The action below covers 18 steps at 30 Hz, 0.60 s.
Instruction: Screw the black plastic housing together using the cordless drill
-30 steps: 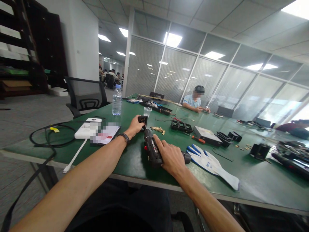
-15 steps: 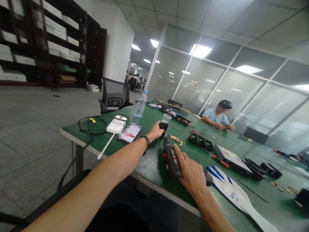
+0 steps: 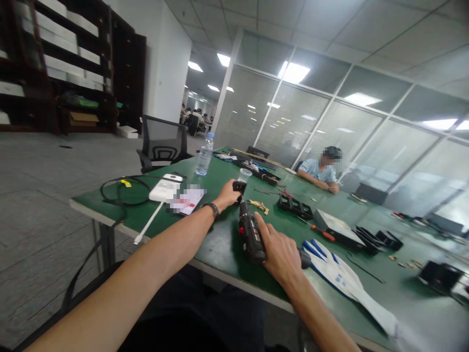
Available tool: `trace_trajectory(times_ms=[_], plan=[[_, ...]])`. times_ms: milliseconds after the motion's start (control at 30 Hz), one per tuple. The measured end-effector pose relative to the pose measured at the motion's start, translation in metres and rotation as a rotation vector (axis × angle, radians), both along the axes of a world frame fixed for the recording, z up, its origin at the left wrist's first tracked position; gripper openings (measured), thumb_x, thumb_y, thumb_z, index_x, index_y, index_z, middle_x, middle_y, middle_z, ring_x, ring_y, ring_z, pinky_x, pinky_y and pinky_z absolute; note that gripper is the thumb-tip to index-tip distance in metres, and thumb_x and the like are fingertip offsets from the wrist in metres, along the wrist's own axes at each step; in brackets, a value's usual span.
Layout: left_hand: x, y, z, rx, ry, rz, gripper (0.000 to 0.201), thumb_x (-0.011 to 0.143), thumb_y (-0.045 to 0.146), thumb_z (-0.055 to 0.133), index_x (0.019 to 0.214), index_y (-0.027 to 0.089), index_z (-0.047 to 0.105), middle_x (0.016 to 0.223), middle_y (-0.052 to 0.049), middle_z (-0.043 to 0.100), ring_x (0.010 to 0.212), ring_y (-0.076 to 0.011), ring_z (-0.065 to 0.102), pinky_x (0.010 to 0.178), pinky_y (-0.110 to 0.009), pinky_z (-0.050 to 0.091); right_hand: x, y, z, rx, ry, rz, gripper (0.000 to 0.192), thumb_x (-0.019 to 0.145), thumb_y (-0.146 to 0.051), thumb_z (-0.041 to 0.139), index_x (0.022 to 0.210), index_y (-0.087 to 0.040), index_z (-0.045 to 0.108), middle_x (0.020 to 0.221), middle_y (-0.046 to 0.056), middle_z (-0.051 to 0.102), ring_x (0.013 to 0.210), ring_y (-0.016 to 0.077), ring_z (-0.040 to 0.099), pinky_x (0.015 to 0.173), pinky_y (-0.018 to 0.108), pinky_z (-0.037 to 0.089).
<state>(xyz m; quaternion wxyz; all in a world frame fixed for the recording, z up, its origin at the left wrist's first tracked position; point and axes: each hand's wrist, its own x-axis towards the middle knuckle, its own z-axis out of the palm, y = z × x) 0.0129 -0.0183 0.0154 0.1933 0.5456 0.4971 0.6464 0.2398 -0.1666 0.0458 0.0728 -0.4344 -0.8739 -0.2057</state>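
Observation:
My right hand [image 3: 280, 249] is wrapped round the grip of a black cordless drill [image 3: 251, 237], whose nose points away from me. At the drill's tip, my left hand [image 3: 226, 194] grips a small black part [image 3: 239, 187] above the table. The bit appears to meet this part, though the exact contact is too small to make out. Just right of it lies a pile of small brass-coloured pieces [image 3: 259, 206]. A clear plastic cup [image 3: 245, 175] stands right behind the black part.
On the green table [image 3: 216, 244] are a water bottle [image 3: 204, 155], a phone [image 3: 192, 200], a white power bank [image 3: 164, 187], a black tray [image 3: 295, 206], an orange-handled screwdriver [image 3: 323, 232] and a white-and-blue glove [image 3: 335, 274]. A co-worker [image 3: 320, 171] sits at the far side.
My view has swung slightly to the right, so everything sits further left in the picture. Both hands keep their hold on the drill and the black part.

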Motion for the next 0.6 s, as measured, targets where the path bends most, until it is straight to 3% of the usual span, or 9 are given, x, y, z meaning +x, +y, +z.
trace_trajectory(times_ms=[233,600], plan=[[-0.0016,0.0037,0.0014,-0.031,0.056,0.041,0.031,0.056,0.011,0.062,0.086,0.016,0.057,0.080,-0.001,0.060,0.076,-0.0165,0.055,0.075,-0.030,0.044,-0.0021,-0.0011,0.0058,-0.069,-0.045,-0.046,0.095,0.080,-0.030,0.060,0.151,-0.026,-0.003,0.113,0.010,0.058,0.095,0.0237,0.060,0.074,0.030,0.039],[-0.0003,0.0007,0.0032,-0.032,0.061,0.050,0.031,0.057,0.012,0.062,0.087,0.016,0.056,0.080,-0.001,0.059,0.076,-0.0158,0.054,0.074,-0.029,0.044,-0.0004,0.0008,0.0031,-0.049,-0.057,-0.030,0.095,0.082,-0.032,0.058,0.151,-0.027,-0.008,0.115,0.009,0.058,0.095,0.0238,0.060,0.075,0.031,0.040]])
